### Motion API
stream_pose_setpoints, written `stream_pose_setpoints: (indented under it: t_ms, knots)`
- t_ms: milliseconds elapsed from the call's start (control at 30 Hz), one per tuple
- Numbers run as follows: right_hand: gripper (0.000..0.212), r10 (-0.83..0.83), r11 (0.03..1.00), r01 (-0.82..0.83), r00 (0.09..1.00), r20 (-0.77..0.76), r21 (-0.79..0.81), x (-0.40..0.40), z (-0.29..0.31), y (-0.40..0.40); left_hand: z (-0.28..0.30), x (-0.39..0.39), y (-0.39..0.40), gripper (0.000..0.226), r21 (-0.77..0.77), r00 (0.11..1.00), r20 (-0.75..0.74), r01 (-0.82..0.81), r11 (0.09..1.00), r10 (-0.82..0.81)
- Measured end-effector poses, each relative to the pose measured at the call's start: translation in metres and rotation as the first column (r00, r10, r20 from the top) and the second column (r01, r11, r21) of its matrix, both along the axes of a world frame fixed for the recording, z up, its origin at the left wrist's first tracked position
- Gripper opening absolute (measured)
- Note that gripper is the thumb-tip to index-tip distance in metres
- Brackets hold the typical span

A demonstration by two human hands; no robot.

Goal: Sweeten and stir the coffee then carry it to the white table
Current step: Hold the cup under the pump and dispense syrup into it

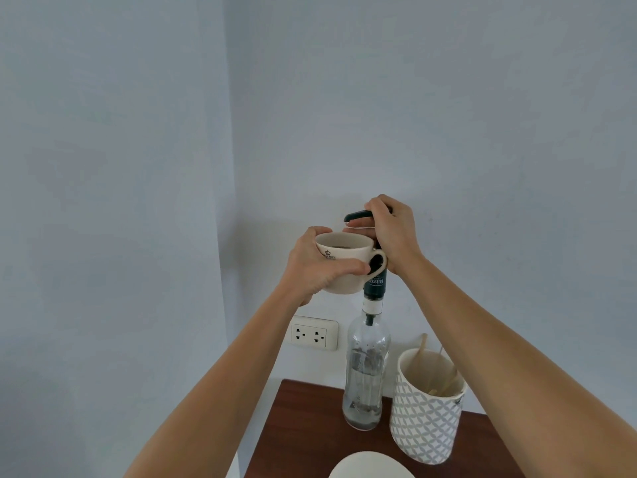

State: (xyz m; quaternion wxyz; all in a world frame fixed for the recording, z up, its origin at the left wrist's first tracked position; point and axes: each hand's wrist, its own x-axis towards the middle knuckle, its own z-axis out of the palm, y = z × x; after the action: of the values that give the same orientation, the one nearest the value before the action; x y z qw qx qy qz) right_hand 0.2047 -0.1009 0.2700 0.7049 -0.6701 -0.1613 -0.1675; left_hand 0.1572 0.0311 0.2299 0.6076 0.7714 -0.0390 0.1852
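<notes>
My left hand (315,267) holds a cream coffee cup (348,267) up in the air, its handle pointing right and dark coffee showing inside. The cup's rim sits just under the black pump spout (356,215) of a tall clear syrup bottle (367,370). My right hand (393,232) is closed over the pump head on top of that bottle. The bottle stands on a dark wooden table (310,439) and holds a little liquid at the bottom.
A patterned white-and-grey holder (425,419) with wooden stir sticks (422,346) stands right of the bottle. A white saucer rim (370,465) shows at the table's front edge. A double wall socket (314,333) sits on the wall behind, near a room corner.
</notes>
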Motion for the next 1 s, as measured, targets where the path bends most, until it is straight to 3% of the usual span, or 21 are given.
stream_pose_setpoints:
  t_ms: [500, 667, 1000]
  knots:
    - [0.024, 0.009, 0.999, -0.009, 1.000, -0.014, 0.041, 0.002, -0.009, 0.001, -0.006, -0.001, -0.001, 0.099, 0.006, 1.000, -0.028, -0.003, 1.000, 0.003]
    - [0.016, 0.010, 1.000, -0.010, 1.000, -0.013, 0.026, 0.003, -0.010, 0.001, -0.008, -0.001, -0.001, 0.102, -0.007, 1.000, -0.030, -0.004, 1.000, 0.003]
    - [0.021, 0.001, 1.000, -0.001, 1.000, 0.007, -0.014, 0.002, -0.014, 0.000, -0.011, -0.001, -0.002, 0.087, -0.020, 0.999, -0.045, 0.005, 1.000, -0.006]
